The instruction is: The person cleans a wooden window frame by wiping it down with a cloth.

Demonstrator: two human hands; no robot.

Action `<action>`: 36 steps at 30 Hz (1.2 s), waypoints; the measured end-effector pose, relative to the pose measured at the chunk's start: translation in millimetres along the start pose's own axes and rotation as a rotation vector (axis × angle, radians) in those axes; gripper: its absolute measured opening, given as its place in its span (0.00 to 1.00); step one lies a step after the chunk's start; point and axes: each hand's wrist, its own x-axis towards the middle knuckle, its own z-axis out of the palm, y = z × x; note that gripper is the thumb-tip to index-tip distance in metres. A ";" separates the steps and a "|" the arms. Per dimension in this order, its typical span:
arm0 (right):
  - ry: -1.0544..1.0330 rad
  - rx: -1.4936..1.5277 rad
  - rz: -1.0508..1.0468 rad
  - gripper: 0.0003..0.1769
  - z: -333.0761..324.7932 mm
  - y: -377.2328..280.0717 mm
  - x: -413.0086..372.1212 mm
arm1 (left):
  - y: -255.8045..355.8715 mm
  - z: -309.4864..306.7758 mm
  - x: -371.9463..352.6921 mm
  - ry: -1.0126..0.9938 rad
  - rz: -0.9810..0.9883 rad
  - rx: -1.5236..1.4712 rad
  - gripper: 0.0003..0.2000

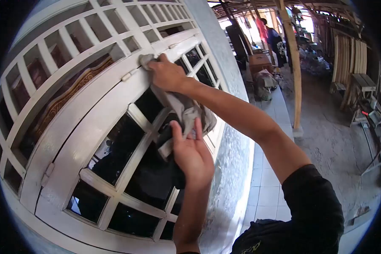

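Observation:
A grey-beige cloth (184, 111) hangs between my two hands in front of a white window frame (114, 194) with dark glass panes. My right hand (167, 75) is closed on the upper end of the cloth, pressed against the frame's top edge beside a hinge (130, 74). Lower down, my left hand (192, 154) has its palm turned up, and its fingers hold the hanging lower part of the cloth. Some fingertips are hidden by the folds.
White slats (72, 41) run above the window. Beyond the pale wall (230, 169) lie a tiled ledge (269, 186), a wooden post (295, 67) and a bench (363, 82). A person (276, 44) stands in the background.

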 end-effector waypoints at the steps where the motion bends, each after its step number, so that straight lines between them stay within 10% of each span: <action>1: -0.032 -0.007 0.041 0.22 -1.8 -3.8 -0.1 | 3.7 -1.4 -0.5 0.000 -0.003 0.007 0.22; 36: 0.044 -0.011 -0.165 0.21 5.2 -98.2 -45.6 | 32.1 -10.6 -50.9 0.082 0.075 -0.026 0.24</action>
